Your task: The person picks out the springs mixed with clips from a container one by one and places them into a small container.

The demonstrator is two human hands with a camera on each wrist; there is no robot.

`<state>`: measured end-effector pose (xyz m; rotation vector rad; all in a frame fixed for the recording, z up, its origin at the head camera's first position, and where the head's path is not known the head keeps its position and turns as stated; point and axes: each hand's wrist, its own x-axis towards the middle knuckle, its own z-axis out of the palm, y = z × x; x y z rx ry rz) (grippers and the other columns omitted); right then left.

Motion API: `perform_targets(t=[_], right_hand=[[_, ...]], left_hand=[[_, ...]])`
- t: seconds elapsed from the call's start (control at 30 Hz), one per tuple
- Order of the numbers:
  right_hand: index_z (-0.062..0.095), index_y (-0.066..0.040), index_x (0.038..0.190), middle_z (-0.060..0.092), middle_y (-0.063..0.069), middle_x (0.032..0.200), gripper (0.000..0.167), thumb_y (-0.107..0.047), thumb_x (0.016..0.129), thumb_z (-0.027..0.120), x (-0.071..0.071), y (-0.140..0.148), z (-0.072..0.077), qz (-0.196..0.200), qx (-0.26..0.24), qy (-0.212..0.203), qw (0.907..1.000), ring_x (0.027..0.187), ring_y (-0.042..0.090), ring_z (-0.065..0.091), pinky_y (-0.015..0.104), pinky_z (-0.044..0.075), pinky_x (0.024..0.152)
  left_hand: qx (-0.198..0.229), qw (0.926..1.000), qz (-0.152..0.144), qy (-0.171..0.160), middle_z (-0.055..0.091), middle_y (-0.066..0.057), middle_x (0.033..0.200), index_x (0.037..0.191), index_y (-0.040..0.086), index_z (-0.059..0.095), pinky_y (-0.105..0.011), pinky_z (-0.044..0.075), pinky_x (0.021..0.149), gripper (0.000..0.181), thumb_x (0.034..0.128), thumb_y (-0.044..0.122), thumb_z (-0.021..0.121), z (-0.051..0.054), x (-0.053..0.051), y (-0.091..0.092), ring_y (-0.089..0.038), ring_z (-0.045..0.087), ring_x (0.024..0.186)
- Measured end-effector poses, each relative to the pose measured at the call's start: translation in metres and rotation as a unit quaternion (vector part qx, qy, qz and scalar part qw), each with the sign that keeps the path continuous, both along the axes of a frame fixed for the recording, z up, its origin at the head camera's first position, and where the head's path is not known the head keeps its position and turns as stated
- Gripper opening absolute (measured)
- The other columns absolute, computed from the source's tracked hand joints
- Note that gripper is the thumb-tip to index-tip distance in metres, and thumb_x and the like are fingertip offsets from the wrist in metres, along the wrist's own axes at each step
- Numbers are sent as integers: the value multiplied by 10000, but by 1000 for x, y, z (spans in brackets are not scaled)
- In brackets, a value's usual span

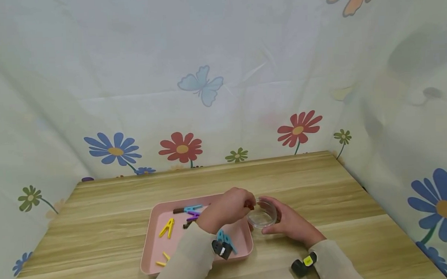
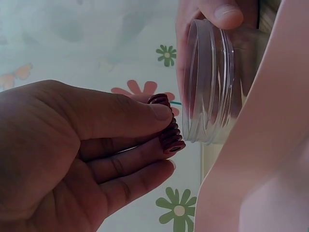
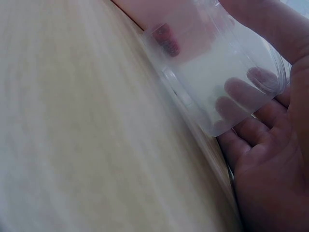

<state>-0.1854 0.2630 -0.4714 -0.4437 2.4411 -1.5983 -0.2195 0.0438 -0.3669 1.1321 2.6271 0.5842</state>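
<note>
My left hand (image 1: 229,207) pinches a dark red spring-like coil (image 2: 170,126) between thumb and fingers, just outside the mouth of a clear jar (image 2: 212,82). Around the jar (image 1: 262,214) curls my right hand (image 1: 291,223), at the right side of the pink tray. In the right wrist view the jar (image 3: 207,72) is held close to the tabletop, its side against the fingers of my right hand (image 3: 270,130). A red shape (image 3: 166,39) shows through the clear wall; whether it lies inside or behind cannot be told.
The pink tray (image 1: 147,244) holds a yellow clip (image 1: 167,228), more yellow pieces (image 1: 163,260), blue clips (image 1: 192,208), a purple clip (image 1: 193,215) and dark coils (image 1: 178,211). A wooden table (image 1: 306,177) lies under it, with a flowered curtain behind.
</note>
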Motion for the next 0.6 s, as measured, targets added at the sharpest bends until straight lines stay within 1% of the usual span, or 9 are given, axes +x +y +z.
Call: perform_targets(t=[0.07,0.1,0.13,0.33,0.4,0.53,0.6], right_hand=[[335,-203,1493,446,-17,1496,902,-286,747,835,0,0,0,-8,-11,-23,10000,1421,234,368,493,292,1155],[333,-201,1494,443,-13,1498,903,-285,748,835,0,0,0,-8,-25,-32,10000,1424,242,363,542,269,1153],[333,-201,1494,442,-10,1500,902,-285,748,834,0,0,0,-17,-25,-43,10000,1425,249,360,555,260,1153],[336,-208,1494,439,-2,1502,907,-290,743,838,0,-1,1,-98,5,-80,9999,1425,260,358,563,260,1149],[344,-226,1488,439,-1,1501,900,-290,739,841,0,-1,0,-119,7,-95,9999,1423,258,361,561,268,1146],[354,-246,1479,441,3,1499,893,-282,734,845,0,-1,-1,-105,-22,-83,9999,1416,252,371,550,286,1139],[354,-244,1479,443,6,1497,895,-281,733,846,0,0,-1,-93,-37,-50,9999,1413,251,375,542,289,1136]], left_hand=[[-9,10000,13,-37,684,47,924,1057,118,717,-194,528,755,181,918,76,608,0,1,0,-40,577,786],[-9,10000,23,-55,683,48,926,1062,119,717,-195,530,759,182,920,79,610,0,1,1,-40,576,786],[-6,10000,35,-75,682,50,928,1067,123,717,-195,531,763,184,923,84,611,0,1,1,-40,576,786],[0,10000,0,-9,689,48,960,1091,133,712,-208,536,798,188,936,99,610,0,3,1,-32,585,818],[-7,10000,-11,0,691,45,971,1104,128,709,-213,537,809,194,941,103,606,0,4,1,-31,588,832],[14,10000,-28,3,695,43,990,1128,122,707,-225,542,821,209,946,111,605,0,5,2,-35,594,846],[48,9999,-82,37,695,41,990,1127,119,709,-226,541,822,210,948,108,599,0,5,2,-40,595,848]])
